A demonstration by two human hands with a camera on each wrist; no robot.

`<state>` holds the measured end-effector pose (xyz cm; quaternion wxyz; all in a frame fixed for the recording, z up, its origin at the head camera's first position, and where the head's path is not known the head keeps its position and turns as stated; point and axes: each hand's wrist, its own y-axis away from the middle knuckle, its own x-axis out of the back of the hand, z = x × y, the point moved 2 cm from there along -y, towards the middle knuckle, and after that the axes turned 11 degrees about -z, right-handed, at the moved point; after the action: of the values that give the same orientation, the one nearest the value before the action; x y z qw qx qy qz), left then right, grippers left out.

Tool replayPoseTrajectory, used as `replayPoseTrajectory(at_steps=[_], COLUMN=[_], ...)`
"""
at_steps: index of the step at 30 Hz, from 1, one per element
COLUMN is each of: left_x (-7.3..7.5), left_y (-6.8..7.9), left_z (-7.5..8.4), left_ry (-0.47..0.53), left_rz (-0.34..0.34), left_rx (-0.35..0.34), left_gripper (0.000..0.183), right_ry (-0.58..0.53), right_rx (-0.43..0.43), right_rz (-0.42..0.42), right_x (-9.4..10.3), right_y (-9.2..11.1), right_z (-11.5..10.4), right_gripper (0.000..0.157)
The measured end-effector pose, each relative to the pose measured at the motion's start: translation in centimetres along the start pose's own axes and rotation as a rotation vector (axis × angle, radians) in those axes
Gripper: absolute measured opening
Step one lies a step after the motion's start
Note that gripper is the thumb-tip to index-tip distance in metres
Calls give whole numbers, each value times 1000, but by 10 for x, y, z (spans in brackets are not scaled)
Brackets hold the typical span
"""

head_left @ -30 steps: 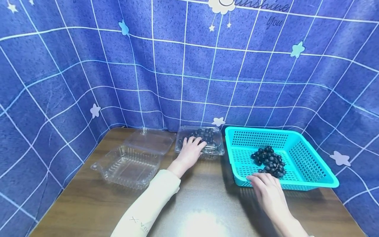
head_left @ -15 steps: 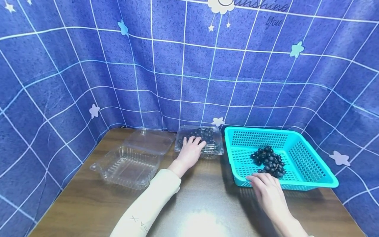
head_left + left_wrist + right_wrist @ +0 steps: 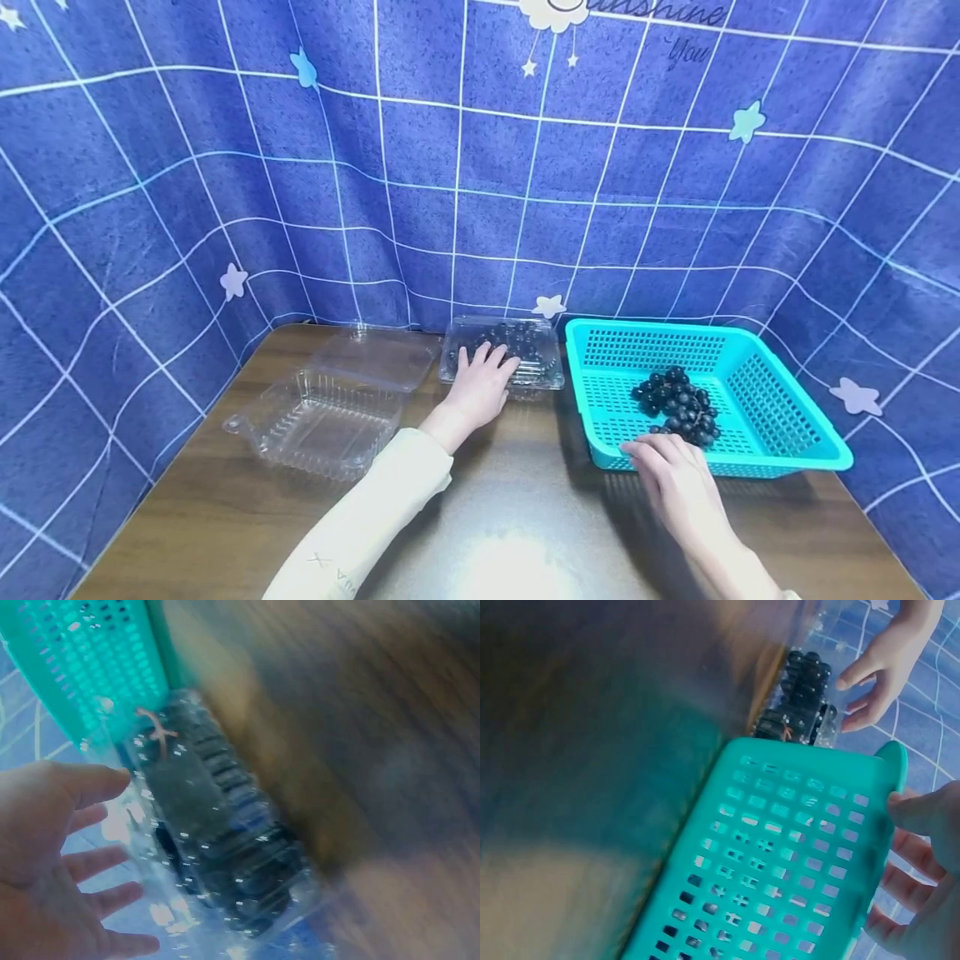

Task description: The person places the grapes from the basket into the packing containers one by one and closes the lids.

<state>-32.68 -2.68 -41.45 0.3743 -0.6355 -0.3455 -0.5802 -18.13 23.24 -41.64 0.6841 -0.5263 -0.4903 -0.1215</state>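
My left hand (image 3: 474,390) rests on the lid of a clear plastic clamshell box (image 3: 536,379) with dark grapes inside. Its fingers are spread and fairly straight in the head view, and the left wrist view shows them beside the clear plastic. Over the near rim of a turquoise plastic basket (image 3: 783,467) lies my right hand (image 3: 678,487). Its thumb (image 3: 915,810) is at the rim and its bent fingers reach past it, tips partly hidden, so it holds the rim. Close to those fingers, a bunch of dark grapes (image 3: 678,404) lies in the basket.
To the left on the brown wooden table (image 3: 487,508) stands a second clear clamshell box (image 3: 326,425), with its lid (image 3: 375,358) folded back and no fruit visible inside. A blue curtain (image 3: 420,208) with white grid lines hangs behind and along both sides.
The whole head view shifts slightly left and up. Both hands, the boxes, the basket and the grapes keep their places relative to one another.
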Motion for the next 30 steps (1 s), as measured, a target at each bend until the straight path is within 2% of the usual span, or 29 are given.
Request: replayPoseTrajectory(at_steps=[11, 21, 28, 30], left_x=[21, 47, 60, 63], left_y=[28, 56, 76, 82], left_z=[8, -1, -16, -23], left_ry=[-44, -51, -40, -34], left_rz=[99, 176, 250, 266], left_rx=[-70, -117, -140, -139], left_gripper=[54, 52, 48, 48], right_ry=[7, -20, -8, -3], right_rx=[58, 169, 120, 109], right_rz=[-102, -171, -209, -209], right_x=[10, 17, 19, 19], right_y=[-8, -18, -22, -22], right_z=[4, 10, 13, 13], right_gripper=[25, 30, 26, 17])
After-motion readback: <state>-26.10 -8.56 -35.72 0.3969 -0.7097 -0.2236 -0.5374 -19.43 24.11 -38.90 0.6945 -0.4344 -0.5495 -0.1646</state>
